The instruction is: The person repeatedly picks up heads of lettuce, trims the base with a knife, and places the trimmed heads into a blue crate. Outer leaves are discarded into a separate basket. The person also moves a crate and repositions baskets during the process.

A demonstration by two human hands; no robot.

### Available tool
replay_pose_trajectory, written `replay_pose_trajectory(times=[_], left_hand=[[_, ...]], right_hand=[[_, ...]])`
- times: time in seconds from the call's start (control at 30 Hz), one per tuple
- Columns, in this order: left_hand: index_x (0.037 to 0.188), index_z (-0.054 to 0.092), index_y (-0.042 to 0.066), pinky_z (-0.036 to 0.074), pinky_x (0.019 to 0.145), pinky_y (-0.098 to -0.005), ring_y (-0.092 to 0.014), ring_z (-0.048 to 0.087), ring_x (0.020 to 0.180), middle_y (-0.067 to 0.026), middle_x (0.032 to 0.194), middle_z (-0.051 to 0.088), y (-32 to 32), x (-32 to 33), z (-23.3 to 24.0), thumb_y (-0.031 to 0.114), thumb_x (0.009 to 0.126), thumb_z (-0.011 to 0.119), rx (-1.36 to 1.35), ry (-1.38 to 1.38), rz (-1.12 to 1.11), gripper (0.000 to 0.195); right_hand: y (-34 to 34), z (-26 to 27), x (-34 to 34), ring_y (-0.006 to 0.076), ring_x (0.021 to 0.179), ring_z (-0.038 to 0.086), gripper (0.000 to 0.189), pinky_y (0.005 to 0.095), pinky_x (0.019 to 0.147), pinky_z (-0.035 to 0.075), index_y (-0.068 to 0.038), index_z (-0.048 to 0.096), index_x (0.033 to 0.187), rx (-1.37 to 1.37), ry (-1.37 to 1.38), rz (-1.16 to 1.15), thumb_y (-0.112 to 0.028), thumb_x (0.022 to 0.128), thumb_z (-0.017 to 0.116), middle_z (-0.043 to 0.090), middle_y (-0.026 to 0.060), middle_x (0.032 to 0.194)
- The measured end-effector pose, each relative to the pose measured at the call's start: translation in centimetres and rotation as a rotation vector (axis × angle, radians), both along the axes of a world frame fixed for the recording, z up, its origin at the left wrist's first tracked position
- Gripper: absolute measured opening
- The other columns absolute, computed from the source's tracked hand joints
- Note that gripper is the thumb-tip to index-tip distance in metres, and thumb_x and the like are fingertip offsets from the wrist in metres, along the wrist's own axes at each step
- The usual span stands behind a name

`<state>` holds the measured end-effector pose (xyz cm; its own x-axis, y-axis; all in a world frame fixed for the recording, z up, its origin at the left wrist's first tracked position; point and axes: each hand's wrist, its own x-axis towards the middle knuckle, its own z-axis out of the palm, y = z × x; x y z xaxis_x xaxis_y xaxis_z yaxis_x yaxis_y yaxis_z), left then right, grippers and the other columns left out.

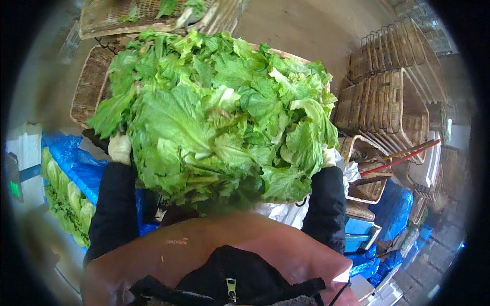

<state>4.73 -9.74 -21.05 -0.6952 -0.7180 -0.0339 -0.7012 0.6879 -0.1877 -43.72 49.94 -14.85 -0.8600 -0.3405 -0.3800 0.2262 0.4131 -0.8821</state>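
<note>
Loose green lettuce leaves (214, 118) are heaped high in a plastic crate, whose pale rim (283, 51) shows only behind the heap and at its near right. My left hand (120, 148), in a pale glove, is at the crate's left side, its fingers hidden by leaves. At the right side is my right hand (329, 157), also in a pale glove and mostly covered by leaves. Both hands are closed on the crate's sides as far as can be seen. The heap lies before my reddish-brown apron (237, 237).
A dirty crate (88, 91) and a basket with leaf scraps (126, 17) lie beyond, at the left. Lettuce heads (72, 199) lie beside blue plastic film (76, 164). At the right stand stacked crates (375, 103), a red pole (400, 158) and blue wrapped goods (392, 208).
</note>
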Motion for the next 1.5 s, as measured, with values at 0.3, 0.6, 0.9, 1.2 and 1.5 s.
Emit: replay_pose_trajectory(times=[0.3, 0.6, 0.9, 1.2, 1.5], left_hand=[[0.094, 0.063, 0.007, 0.052, 0.065, -0.0412, -0.029, 0.065, 0.069, -0.013, 0.079, 0.067, -5.5, -2.8, -4.4, 0.03, 0.099, 0.053, 0.114, -0.009, 0.11, 0.026], [0.101, 0.062, 0.007, 0.052, 0.067, -0.0407, -0.029, 0.064, 0.073, -0.0134, 0.084, 0.067, -7.7, -2.8, -3.7, 0.032, 0.1, 0.052, 0.265, 0.095, 0.209, 0.027], [0.109, 0.061, 0.008, 0.052, 0.069, -0.0402, -0.03, 0.064, 0.077, -0.0138, 0.09, 0.067, -4.6, -2.6, -1.0, 0.034, 0.101, 0.051, 0.5, 0.317, 0.437, 0.03], [0.116, 0.06, 0.008, 0.052, 0.071, -0.0398, -0.03, 0.063, 0.08, -0.0142, 0.095, 0.067, 0.6, -4.5, 3.1, 0.037, 0.102, 0.05, 0.663, 0.552, 0.631, 0.033], [0.123, 0.059, 0.009, 0.052, 0.073, -0.0393, -0.03, 0.063, 0.084, -0.0147, 0.1, 0.066, 7.5, -3.4, 5.1, 0.039, 0.103, 0.049, 0.799, 0.778, 0.841, 0.038]], right_hand=[[4.2, 3.3, 17.3, 0.0172, 0.101, 0.062, 0.05, 0.032, 0.091, 0.049, -0.001, 0.06, 0.13, -0.116, -0.247, -0.594, -0.04, 0.101, 0.059, 0.068, 0.0109, 0.111], [-6.2, 7.1, 26.3, 0.0089, 0.063, 0.055, 0.027, 0.0246, 0.057, 0.045, 0.0, 0.063, 0.115, 0.106, 0.145, -0.521, -0.023, 0.1, 0.063, 0.064, 0.0013, 0.083], [-4.9, 5.5, 24.6, 0.0211, 0.082, 0.068, 0.023, 0.0326, 0.071, 0.053, -0.006, 0.071, 0.109, 0.327, 0.252, -0.468, -0.018, 0.09, 0.071, 0.071, 0.0109, 0.092], [0.4, 4.5, 12.8, 0.0098, 0.067, 0.065, 0.023, 0.0263, 0.063, 0.052, -0.002, 0.071, 0.109, 0.348, 0.382, -0.428, -0.008, 0.087, 0.076, 0.071, 0.0065, 0.078], [3.2, 0.7, 3.0, 0.0038, 0.064, 0.046, 0.013, 0.0226, 0.06, 0.045, -0.004, 0.073, 0.102, 0.249, 0.409, -0.424, -0.011, 0.092, 0.073, 0.059, -0.0014, 0.068]])
